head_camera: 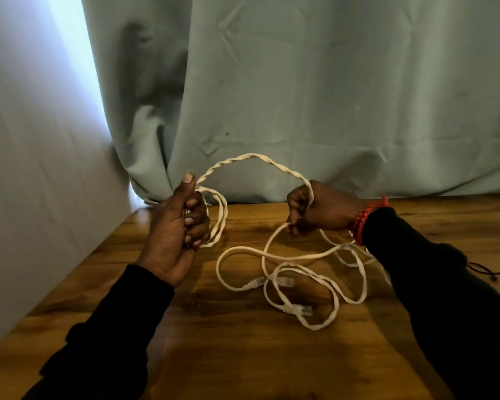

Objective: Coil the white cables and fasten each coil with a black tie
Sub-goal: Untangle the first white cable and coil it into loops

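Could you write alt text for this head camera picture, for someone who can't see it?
Two hands hold white cables above a wooden table: the left hand grips a few coiled loops, the right hand holds the strand arching between them. The rest of the cables lie tangled on the table, before a grey-green curtain.
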